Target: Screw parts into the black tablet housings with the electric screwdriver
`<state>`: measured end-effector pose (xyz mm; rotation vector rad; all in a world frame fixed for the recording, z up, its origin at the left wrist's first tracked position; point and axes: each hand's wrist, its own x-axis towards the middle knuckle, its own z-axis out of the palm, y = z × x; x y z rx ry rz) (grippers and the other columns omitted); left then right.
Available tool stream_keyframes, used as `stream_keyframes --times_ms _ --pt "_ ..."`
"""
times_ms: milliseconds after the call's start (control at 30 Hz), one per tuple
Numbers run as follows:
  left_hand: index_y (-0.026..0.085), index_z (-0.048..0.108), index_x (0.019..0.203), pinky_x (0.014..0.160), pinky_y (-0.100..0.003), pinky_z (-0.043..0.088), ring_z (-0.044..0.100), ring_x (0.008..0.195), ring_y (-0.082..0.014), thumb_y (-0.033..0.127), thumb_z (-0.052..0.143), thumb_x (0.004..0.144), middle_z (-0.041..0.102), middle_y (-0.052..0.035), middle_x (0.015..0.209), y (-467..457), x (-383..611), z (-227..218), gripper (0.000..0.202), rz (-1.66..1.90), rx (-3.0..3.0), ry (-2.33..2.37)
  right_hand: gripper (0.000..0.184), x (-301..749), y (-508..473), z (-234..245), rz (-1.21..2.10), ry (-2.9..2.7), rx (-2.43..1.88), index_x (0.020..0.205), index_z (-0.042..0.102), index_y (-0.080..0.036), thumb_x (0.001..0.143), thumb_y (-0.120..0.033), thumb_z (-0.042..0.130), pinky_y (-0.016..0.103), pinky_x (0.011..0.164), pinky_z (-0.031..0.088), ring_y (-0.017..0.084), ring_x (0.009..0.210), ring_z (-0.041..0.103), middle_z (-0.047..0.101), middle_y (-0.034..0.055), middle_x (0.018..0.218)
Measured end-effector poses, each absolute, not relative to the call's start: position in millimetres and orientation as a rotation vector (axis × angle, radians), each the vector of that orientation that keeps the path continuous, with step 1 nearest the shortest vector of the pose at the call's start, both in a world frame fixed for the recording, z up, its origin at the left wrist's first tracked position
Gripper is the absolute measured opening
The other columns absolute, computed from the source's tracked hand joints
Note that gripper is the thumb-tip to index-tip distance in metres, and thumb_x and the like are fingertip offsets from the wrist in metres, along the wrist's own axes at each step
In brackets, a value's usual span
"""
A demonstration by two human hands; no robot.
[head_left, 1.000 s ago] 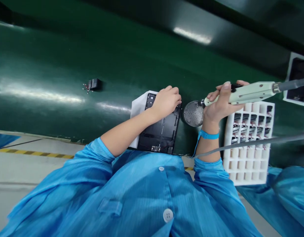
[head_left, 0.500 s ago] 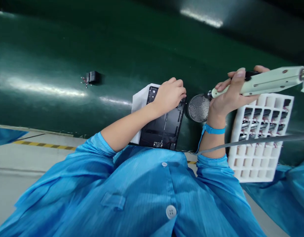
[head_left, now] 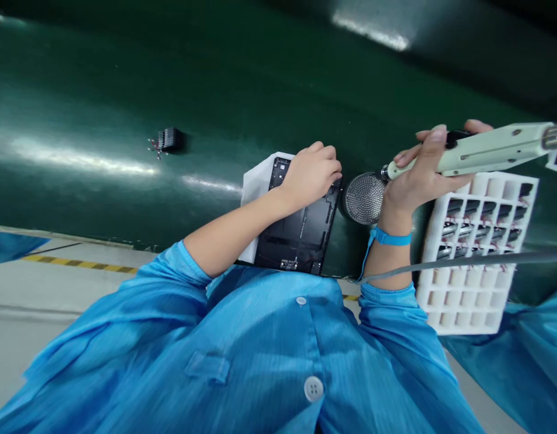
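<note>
A blue antistatic wrist strap (head_left: 391,238) is worn on the right wrist, its grey cord (head_left: 463,260) led off to the right. The left hand (head_left: 311,178) is curled over the edge of a black panel (head_left: 296,241), which lies on a white sheet (head_left: 254,211); whether that edge is pinched cannot be told. A corded screwdriver (head_left: 490,147) is clasped by the right hand (head_left: 423,163), its tip held at the rim of a round mesh disc (head_left: 363,198). Beyond lies a white compartment tray (head_left: 477,307) of wired metal parts (head_left: 468,232). Farther off, a small pinned component (head_left: 169,140) sits on the green surface (head_left: 102,78). Against the earlier frame, both holds are unchanged; only the view has shifted.
</note>
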<state>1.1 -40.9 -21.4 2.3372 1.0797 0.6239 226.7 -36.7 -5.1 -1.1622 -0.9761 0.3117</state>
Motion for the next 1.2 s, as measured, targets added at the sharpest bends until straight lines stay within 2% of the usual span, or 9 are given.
stream_keyframes --times_ms 100,333,433,500,567,733,1033,1200 --pt "0.021 0.094 0.111 0.097 -0.052 0.052 0.066 0.116 -0.0368 0.028 0.063 0.12 0.077 -0.014 0.112 -40.7 0.7 -20.5 0.033 0.612 2.347 1.069 0.023 217.7 -34.4 -1.7 0.241 -0.935 -1.173 0.145 0.048 -0.027 0.124 -0.036 0.046 0.02 0.06 0.048 0.003 0.057 0.054 0.059 -0.0034 0.103" --pt "0.021 0.094 0.112 0.097 -0.052 0.05 0.063 0.117 -0.0356 0.028 0.062 0.12 0.077 -0.0139 0.114 -40.8 1.4 -21.7 0.034 0.591 2.34 1.08 0.018 209.5 -33.9 5.1 0.125 -0.949 -1.249 0.14 0.052 -0.029 0.123 -0.036 0.053 0.023 0.056 0.047 0.007 0.055 0.057 0.061 -0.0038 0.099" --pt "0.021 0.094 0.114 0.097 -0.051 0.05 0.063 0.117 -0.0356 0.029 0.063 0.119 0.077 -0.0141 0.114 -40.1 1.9 -22.9 0.032 0.594 2.324 1.084 0.019 202.7 -42.8 21.1 0.151 -0.941 -1.22 0.135 0.054 -0.031 0.119 -0.034 0.063 0.025 0.06 0.058 0.006 0.053 0.053 0.064 -0.0062 0.097" --pt "0.021 0.094 0.115 0.096 -0.051 0.051 0.063 0.117 -0.0355 0.03 0.065 0.119 0.078 -0.0142 0.113 -39.8 2.1 -22.9 0.031 0.588 2.315 1.088 0.023 193.1 -52.1 33.8 0.181 -0.96 -1.159 0.135 0.053 -0.031 0.117 -0.033 0.068 0.029 0.072 0.068 0.004 0.055 0.054 0.067 -0.0066 0.102" --pt "0.021 0.094 0.114 0.097 -0.05 0.052 0.064 0.117 -0.0348 0.03 0.066 0.118 0.079 -0.0138 0.113 -39.5 2.2 -22.1 0.03 0.576 2.31 1.09 0.026 180.5 -61.0 41.7 0.216 -0.979 -1.105 0.136 0.051 -0.029 0.116 -0.032 0.067 0.029 0.077 0.071 0.001 0.055 0.054 0.07 -0.0071 0.105" --pt "0.021 0.092 0.11 0.096 -0.048 0.051 0.066 0.114 -0.0328 0.029 0.07 0.118 0.078 -0.0122 0.114 -39.0 3.1 -19.5 0.025 0.567 2.295 1.114 0.03 154.3 -67.2 32.0 0.323 -1.029 -1.101 0.133 0.049 -0.03 0.114 -0.04 0.071 0.021 0.055 0.057 0.003 0.051 0.054 0.068 -0.0093 0.097" --pt "0.021 0.092 0.108 0.094 -0.047 0.049 0.066 0.111 -0.0321 0.026 0.065 0.118 0.079 -0.0122 0.113 -41.0 3.7 -11.8 0.029 0.537 2.316 1.11 0.033 148.0 -63.6 15.7 0.41 -1.06 -1.108 0.137 0.046 -0.035 0.117 -0.048 0.068 0.024 0.053 0.054 0.005 0.048 0.052 0.07 -0.0067 0.104" --pt "0.02 0.093 0.112 0.095 -0.048 0.048 0.065 0.112 -0.0321 0.027 0.061 0.12 0.079 -0.0131 0.115 -41.4 4.0 -6.7 0.034 0.477 2.313 1.12 0.032 145.6 -65.8 17.7 0.405 -1.024 -1.096 0.131 0.054 -0.033 0.113 -0.046 0.076 0.024 0.051 0.052 0.006 0.049 0.053 0.071 -0.0072 0.099"
